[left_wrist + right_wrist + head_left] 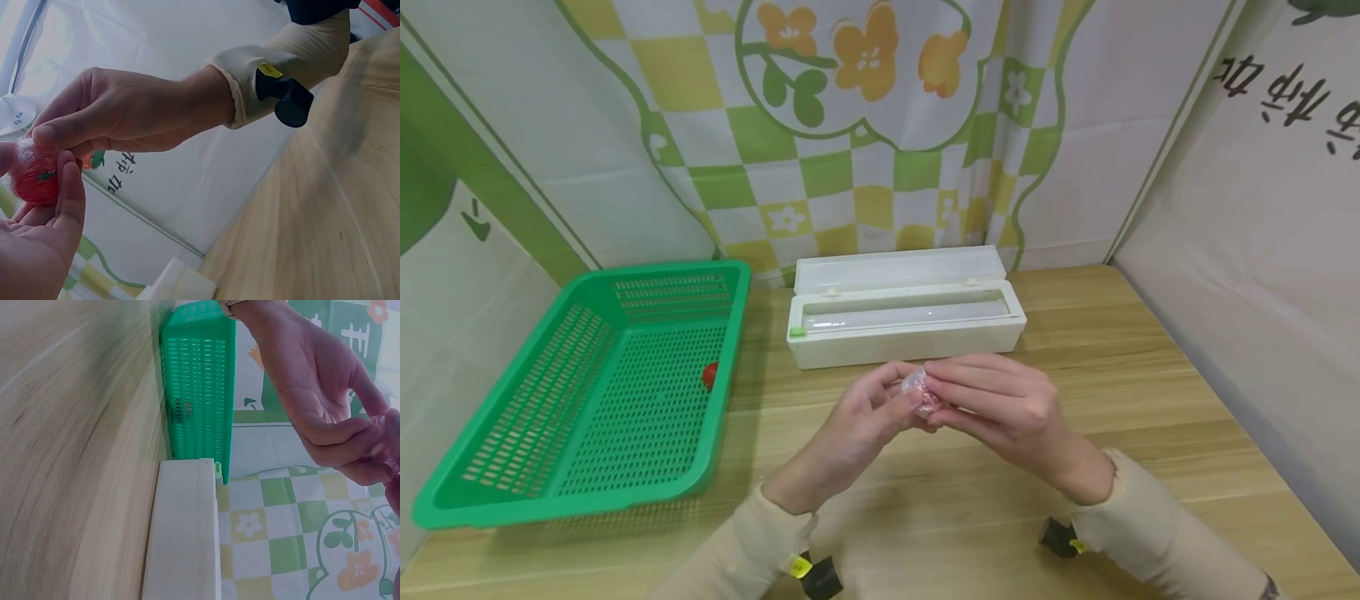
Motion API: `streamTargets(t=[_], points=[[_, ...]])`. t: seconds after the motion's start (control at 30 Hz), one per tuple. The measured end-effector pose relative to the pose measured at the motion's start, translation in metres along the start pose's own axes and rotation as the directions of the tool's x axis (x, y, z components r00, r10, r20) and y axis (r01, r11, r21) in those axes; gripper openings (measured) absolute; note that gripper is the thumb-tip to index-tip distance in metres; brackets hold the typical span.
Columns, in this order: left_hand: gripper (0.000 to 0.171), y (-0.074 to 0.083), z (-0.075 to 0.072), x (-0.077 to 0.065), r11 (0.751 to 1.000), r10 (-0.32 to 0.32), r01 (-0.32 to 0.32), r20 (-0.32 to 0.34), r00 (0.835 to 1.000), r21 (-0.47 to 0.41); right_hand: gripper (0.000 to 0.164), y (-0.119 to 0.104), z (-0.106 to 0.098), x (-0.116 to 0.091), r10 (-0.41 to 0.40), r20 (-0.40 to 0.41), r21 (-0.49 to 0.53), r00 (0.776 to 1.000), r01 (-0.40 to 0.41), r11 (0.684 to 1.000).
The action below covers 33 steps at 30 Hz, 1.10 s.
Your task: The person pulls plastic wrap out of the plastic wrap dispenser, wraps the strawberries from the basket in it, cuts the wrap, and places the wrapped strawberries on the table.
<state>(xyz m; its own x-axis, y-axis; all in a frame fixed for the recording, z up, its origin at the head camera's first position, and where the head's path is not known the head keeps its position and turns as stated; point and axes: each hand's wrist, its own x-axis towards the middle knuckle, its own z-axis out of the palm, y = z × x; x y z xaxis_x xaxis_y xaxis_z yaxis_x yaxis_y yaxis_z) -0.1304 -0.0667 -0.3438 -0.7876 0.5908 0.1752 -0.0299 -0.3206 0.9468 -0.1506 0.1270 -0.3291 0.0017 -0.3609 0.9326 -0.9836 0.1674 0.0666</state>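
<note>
A small red tomato (pixel 37 181) with a bit of green on it is wrapped in crinkled clear cling film. Both hands hold it above the table, in front of the white box. My left hand (pixel 868 417) grips it from the left with thumb and curled fingers. From the other side, my right hand (pixel 1003 404) pinches the wrapped tomato (pixel 923 392) between thumb and fingertips. Fingers cover part of it in every view. In the right wrist view, the left hand (pixel 319 394) shows its curled fingers, and only a sliver of the wrapping is visible.
A white cling film box (pixel 910 343) stands behind the hands, its lid (pixel 898 268) up, a roll of film inside and a green slider at its left end. The green basket (pixel 730 358) at left holds a red item (pixel 710 376). Curtains enclose the wooden table (pixel 1120 367).
</note>
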Motion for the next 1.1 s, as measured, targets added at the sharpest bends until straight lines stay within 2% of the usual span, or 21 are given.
streamTargets(t=[0.3, 0.57, 0.8, 0.9, 1.0, 1.03, 1.1], points=[[0.028, 0.0020, 0.0016, 0.0007, 0.999, -0.022, 0.020, -0.054, 0.998, -0.025, 0.021, -0.0052, 0.0028, 0.0010, 0.022, -0.027, -0.047, 0.999, -0.023, 0.999], [0.032, 0.0002, -0.0007, 0.0005, 1.000, 0.003, -0.003, -0.092, 0.996, 0.002, 0.020, -0.0075, 0.0061, 0.0001, 0.040, -0.011, -0.072, 0.999, -0.041, 0.997], [0.039, -0.0003, -0.0004, 0.0005, 0.999, 0.020, -0.015, -0.114, 0.993, 0.041, 0.019, -0.0027, 0.0041, -0.0066, 0.059, 0.016, -0.039, 0.998, -0.058, 0.998], [0.038, -0.0005, -0.0004, -0.0003, 0.997, 0.022, -0.013, -0.122, 0.992, 0.076, 0.022, -0.0012, 0.0035, -0.0077, 0.109, 0.021, 0.026, 0.994, -0.109, 0.994], [0.037, -0.0011, -0.0006, -0.0007, 0.994, 0.027, -0.013, -0.128, 0.991, 0.110, 0.022, -0.0011, 0.0018, -0.0079, 0.236, 0.055, 0.150, 0.970, -0.241, 0.959], [0.037, -0.0015, -0.0007, -0.0007, 0.993, 0.030, -0.015, -0.127, 0.991, 0.119, 0.020, -0.0014, 0.0008, -0.0077, 0.295, 0.074, 0.195, 0.953, -0.304, 0.932], [0.037, -0.0019, -0.0010, -0.0008, 0.991, 0.032, -0.015, -0.124, 0.992, 0.137, 0.016, -0.0028, -0.0017, -0.0068, 0.423, 0.121, 0.273, 0.898, -0.440, 0.856]])
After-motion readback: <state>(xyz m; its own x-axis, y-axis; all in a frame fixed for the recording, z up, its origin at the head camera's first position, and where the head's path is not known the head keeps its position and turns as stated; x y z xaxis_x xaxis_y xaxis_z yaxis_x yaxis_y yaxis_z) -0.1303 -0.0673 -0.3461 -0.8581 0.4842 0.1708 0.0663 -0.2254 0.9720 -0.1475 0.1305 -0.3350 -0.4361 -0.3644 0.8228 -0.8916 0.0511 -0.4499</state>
